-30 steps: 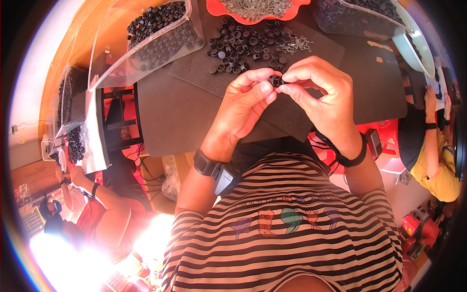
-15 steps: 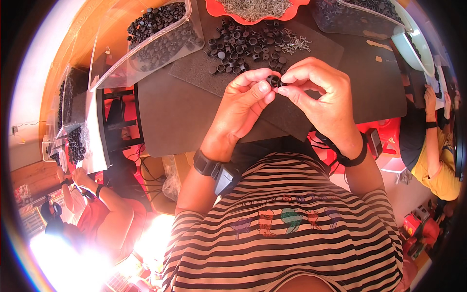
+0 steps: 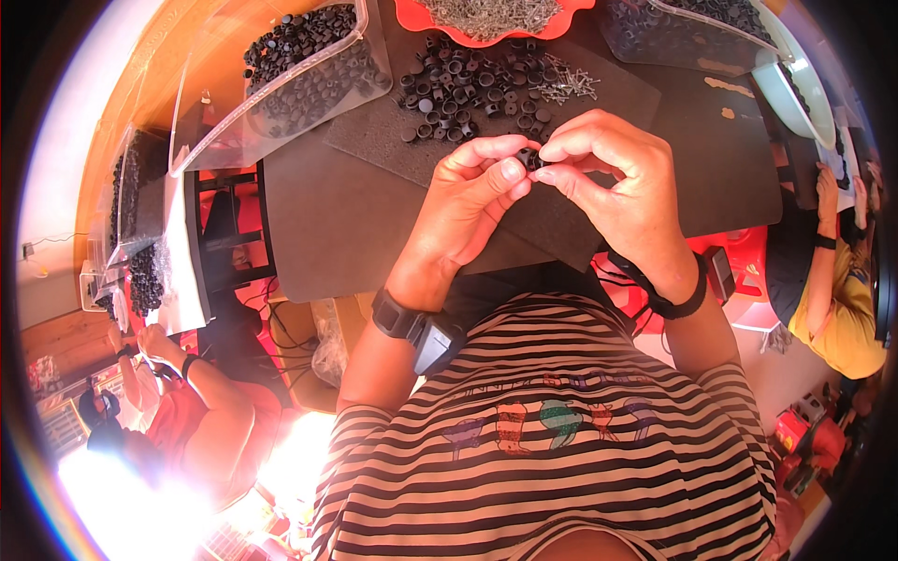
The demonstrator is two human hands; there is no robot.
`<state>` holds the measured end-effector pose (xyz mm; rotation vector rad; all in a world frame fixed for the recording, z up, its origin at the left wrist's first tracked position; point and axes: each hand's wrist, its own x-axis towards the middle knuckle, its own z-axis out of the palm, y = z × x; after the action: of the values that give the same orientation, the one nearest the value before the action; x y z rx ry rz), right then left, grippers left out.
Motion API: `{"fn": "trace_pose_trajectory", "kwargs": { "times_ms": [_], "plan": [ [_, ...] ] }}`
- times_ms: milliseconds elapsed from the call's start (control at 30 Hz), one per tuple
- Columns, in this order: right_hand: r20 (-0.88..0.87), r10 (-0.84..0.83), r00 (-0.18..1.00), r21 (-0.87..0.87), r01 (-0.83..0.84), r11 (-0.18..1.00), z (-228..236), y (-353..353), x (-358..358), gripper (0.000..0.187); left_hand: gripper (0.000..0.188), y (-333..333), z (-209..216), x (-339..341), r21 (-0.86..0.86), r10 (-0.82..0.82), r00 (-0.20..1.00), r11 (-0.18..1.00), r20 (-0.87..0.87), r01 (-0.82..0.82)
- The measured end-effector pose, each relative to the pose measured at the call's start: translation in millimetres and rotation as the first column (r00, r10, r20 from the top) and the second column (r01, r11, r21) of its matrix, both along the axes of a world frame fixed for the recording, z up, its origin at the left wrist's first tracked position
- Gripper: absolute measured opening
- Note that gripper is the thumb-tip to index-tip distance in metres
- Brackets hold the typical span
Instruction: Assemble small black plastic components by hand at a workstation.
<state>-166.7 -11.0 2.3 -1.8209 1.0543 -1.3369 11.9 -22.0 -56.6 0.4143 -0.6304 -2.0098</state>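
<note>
Over the dark table, my left hand [image 3: 477, 192] pinches a small black round plastic part [image 3: 529, 159] between thumb and fingers. My right hand [image 3: 613, 173] meets it from the other side, thumb and forefinger closed at the part's edge; whatever is in that pinch is too small to make out. Just beyond my hands lies a loose pile of black plastic caps and ring-shaped pieces [image 3: 468, 89]. Small metal screws [image 3: 569, 82] lie at the pile's right side.
A red scalloped bowl [image 3: 404, 13] of metal screws stands at the far edge. Clear bins of black parts flank it, one on the left [image 3: 271, 117] and one on the right [image 3: 645, 51]. A pale bowl [image 3: 795, 98] sits far right. Other people work on both sides.
The black part has turned slightly between my fingertips, and my left fingers now cover more of it. Both hands stay in nearly the same place.
</note>
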Motion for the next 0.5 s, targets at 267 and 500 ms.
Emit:
{"fn": "trace_pose_trajectory", "kwargs": {
  "times_ms": [267, 500],
  "plan": [
    [-0.003, 0.023, 1.000, 0.078, -0.023, 0.997, -2.1, -0.2, -2.7, 0.013, 0.021, 1.2, -0.9, -0.8, -0.049, 0.057, 0.993, 0.997, 0.104, -0.052],
    [0.031, 0.047, 0.998, 0.169, -0.051, 0.984, -3.1, -1.6, -4.7, 0.010, 0.022, 3.2, 1.7, -0.9, -0.044, 0.088, 0.979, 0.996, 0.184, -0.082]
  ]
}}
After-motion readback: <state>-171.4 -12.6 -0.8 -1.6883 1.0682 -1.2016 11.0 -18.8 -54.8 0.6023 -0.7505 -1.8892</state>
